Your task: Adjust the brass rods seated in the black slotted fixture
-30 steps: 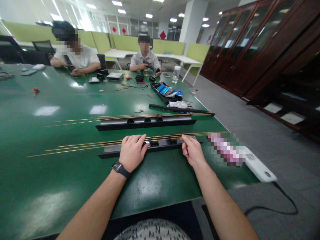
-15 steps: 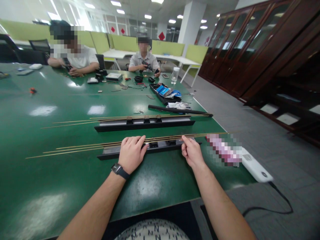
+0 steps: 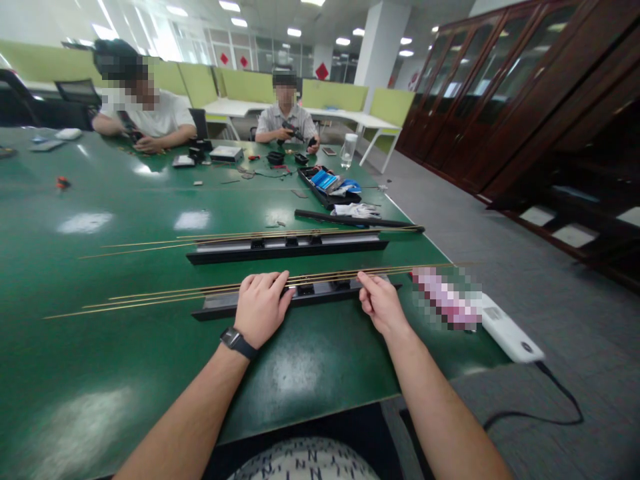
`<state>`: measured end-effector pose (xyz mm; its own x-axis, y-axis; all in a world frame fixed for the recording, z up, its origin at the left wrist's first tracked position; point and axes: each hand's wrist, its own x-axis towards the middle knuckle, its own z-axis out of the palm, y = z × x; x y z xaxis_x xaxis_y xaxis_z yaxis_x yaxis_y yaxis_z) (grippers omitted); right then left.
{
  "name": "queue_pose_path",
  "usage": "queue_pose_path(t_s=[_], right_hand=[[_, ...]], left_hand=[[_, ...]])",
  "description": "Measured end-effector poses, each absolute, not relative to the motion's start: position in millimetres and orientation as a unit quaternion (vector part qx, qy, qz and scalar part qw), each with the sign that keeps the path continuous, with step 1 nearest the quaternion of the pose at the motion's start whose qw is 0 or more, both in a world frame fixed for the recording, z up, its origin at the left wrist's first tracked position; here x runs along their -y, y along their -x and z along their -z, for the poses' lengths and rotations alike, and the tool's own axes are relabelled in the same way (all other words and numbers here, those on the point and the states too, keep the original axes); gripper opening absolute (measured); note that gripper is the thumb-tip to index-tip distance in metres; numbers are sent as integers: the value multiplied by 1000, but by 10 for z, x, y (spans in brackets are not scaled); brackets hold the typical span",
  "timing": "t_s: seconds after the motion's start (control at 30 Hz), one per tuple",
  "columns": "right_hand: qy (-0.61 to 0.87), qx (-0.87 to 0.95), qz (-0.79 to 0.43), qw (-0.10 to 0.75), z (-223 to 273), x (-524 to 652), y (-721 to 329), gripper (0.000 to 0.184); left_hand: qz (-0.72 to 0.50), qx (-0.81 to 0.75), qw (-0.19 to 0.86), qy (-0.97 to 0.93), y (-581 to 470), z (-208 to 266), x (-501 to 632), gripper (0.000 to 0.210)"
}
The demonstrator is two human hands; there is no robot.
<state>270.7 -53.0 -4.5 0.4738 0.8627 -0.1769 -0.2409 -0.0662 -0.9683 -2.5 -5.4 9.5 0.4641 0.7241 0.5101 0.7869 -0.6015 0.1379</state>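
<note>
My left hand [image 3: 261,305], with a dark watch on the wrist, lies over the near black rail [image 3: 220,309]. Its fingers curl over the far side and the thumb rests in front. Several thin brass-coloured rods [image 3: 150,295] run along the rail, beneath that hand, and stick out past both ends. Thumb and index finger of my right hand [image 3: 383,303] pinch at a rod near the rail's right end. Just which rod sits between the fingertips is hard to make out. Small black blocks [image 3: 305,289] sit in the rail between my hands.
Behind lies a second black rail [image 3: 287,251] with similar rods. Farther back are a black bar [image 3: 320,217], white gloves [image 3: 356,211] and a black tray [image 3: 320,190]. A white power strip [image 3: 513,331] stands at right. Two people [image 3: 170,122] sit across the green table [image 3: 125,373].
The frontmost rod has slid slightly left, and my right hand has shifted a little left with it. My left hand keeps its place on the rail.
</note>
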Motion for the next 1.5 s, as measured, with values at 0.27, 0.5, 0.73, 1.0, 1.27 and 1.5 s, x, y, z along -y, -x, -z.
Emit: queue_pose_path(t_s=[0.27, 0.5, 0.73, 1.0, 1.27, 1.5], right_hand=[[569, 244, -434, 654, 64, 516, -2724, 43], [580, 257, -437, 638, 42, 528, -2723, 45], [582, 267, -437, 631, 32, 530, -2715, 45], [575, 267, -429, 644, 48, 518, -2730, 44], [577, 275, -433, 636, 50, 518, -2736, 44], [583, 283, -435, 625, 59, 518, -2740, 44]], left_hand=[[267, 442, 65, 854, 25, -80, 48, 36], [266, 442, 62, 854, 27, -86, 49, 36], [264, 443, 60, 855, 30, -73, 40, 36], [259, 443, 68, 856, 29, -58, 28, 37], [262, 443, 66, 855, 28, -53, 24, 36], [261, 444, 65, 855, 31, -44, 17, 37]])
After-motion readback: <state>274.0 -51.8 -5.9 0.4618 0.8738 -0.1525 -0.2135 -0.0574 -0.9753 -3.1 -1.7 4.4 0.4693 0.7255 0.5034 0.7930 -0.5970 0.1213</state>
